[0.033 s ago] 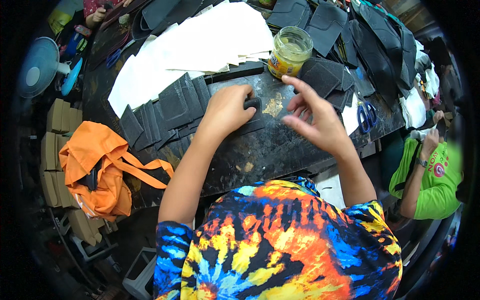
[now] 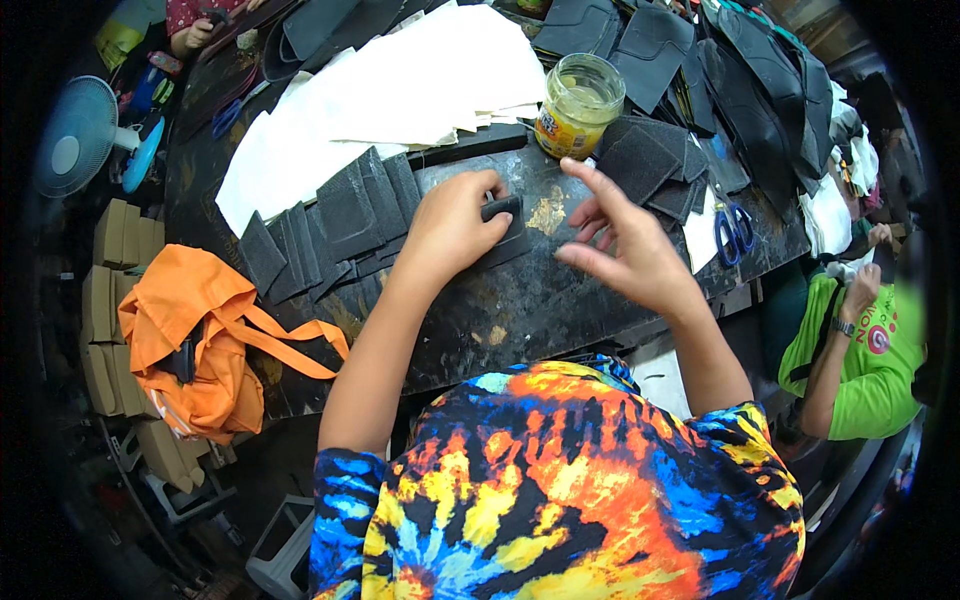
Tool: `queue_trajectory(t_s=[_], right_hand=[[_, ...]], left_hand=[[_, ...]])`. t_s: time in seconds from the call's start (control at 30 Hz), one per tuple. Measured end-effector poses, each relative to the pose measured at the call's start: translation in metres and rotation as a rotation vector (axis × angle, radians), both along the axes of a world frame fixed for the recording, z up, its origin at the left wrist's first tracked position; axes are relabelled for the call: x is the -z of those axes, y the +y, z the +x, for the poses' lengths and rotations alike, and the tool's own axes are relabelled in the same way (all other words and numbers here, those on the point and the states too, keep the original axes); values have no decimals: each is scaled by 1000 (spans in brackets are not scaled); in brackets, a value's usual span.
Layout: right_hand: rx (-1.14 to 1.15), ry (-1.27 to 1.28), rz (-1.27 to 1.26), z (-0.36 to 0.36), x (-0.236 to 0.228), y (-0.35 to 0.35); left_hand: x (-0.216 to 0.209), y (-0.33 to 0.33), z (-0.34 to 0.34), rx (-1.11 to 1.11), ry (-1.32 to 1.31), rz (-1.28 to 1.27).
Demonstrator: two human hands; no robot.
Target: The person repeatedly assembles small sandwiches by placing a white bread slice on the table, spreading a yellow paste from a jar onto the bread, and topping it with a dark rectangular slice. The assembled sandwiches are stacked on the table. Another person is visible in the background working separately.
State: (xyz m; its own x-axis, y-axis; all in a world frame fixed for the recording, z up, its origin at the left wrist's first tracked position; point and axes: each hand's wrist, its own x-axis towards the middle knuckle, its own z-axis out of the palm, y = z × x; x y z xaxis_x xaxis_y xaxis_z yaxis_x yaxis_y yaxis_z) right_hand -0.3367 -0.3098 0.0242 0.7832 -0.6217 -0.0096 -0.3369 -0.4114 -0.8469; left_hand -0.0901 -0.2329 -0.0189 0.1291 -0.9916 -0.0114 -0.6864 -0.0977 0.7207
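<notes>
Two own hands in view. Left hand (image 2: pixel 460 222): thumb and fingers pinching one small black piece (image 2: pixel 503 207), edge raised, just above a flat black piece (image 2: pixel 508 246) on the dark table (image 2: pixel 450 330). Right hand (image 2: pixel 630 245): thumb and fingers spread apart, nothing visible between them, just below the jar.

Counts: one glass jar (image 2: pixel 588 88); one orange bag (image 2: pixel 195 300); one fan (image 2: pixel 75 140); blue-handled scissors (image 2: pixel 735 238) at right, one pair. Row of black pieces (image 2: pixel 350 212) left of the left hand: at least six, overlapping, exact number unclear. Pile of black pieces (image 2: pixel 645 158) beside the jar: at least four. White sheets (image 2: pixel 400 80): several, overlapped, can't count. Two co-workers partly in view: green shirt (image 2: pixel 870 375) right, red sleeve (image 2: pixel 182 14) upper left.

Writing: yellow label (image 2: pixel 555 132) on jar, printed; green shirt carries pink lettering and a round pink mark.
</notes>
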Motion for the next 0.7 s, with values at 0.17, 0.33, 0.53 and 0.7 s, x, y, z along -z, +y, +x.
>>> queue_trajectory(t_s=[0.17, 0.33, 0.53, 0.7], right_hand=[[189, -233, 305, 28, 34, 21], [-72, -141, 131, 43, 24, -10], [-2, -233, -222, 53, 36, -33], [1, -48, -214, 36, 53, -26]], left_hand=[[19, 39, -34, -388, 1206, -243], [12, 51, -28, -308, 764, -344], [6, 48, -8, -99, 65, -276], [18, 46, -14, -216, -7, -152]])
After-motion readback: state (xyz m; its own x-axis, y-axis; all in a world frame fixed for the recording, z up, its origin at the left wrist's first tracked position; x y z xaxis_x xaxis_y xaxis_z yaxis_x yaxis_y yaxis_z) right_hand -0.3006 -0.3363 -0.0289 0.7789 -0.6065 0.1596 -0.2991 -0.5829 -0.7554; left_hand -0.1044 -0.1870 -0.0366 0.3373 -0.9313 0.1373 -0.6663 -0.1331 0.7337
